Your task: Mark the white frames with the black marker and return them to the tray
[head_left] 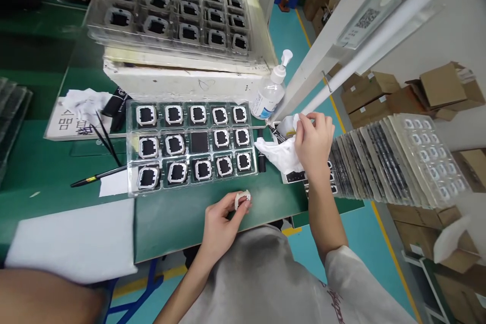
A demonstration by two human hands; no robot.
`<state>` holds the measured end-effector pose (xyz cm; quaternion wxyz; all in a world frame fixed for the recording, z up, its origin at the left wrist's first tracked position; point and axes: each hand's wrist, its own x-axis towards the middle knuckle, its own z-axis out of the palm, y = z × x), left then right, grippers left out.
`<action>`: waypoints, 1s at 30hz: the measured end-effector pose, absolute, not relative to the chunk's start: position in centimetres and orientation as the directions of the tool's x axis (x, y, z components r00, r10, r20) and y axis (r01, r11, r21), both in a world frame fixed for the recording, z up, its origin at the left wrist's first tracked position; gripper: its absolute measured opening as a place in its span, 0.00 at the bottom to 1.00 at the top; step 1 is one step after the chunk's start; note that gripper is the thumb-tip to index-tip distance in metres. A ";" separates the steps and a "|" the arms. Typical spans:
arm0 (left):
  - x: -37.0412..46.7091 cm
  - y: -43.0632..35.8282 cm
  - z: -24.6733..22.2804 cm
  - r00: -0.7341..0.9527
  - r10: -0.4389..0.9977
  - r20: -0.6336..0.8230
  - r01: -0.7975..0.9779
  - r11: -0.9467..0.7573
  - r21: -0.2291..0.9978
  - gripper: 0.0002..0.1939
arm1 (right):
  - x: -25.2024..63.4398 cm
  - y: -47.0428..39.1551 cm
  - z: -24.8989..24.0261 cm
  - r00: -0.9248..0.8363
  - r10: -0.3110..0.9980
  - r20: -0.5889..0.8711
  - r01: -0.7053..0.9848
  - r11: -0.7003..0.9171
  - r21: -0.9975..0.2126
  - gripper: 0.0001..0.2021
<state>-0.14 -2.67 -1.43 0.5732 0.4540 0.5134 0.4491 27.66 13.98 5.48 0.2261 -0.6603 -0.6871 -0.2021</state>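
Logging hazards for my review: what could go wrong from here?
The small white ring-shaped piece might slip and drop, since the left hand holds it in a pinch near the front edge of the green tabletop. The right hand, beside the crumpled white cloth, could knock the clear plastic pump bottle nearby.

A smooth, low-sheen finish is shown by the worktop (163,225), on which a tray (131,174) of clear, glossy plastic is seen. A matt, plastic-like surface is presented by the held frame (238,200), while soft, crumpled matt material, cloth or paper, is seen in the wipe (283,156). Shiny see-through plastic is displayed by the bottle (270,92), and dull cardboard by the boxes (442,88).
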 end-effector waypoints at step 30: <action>-0.2 -2.6 -1.4 0.069 0.984 -0.167 -0.017 0.168 0.986 0.11 | 27.8 12.6 5.8 -0.086 0.875 0.476 0.994 0.106 -0.014 0.30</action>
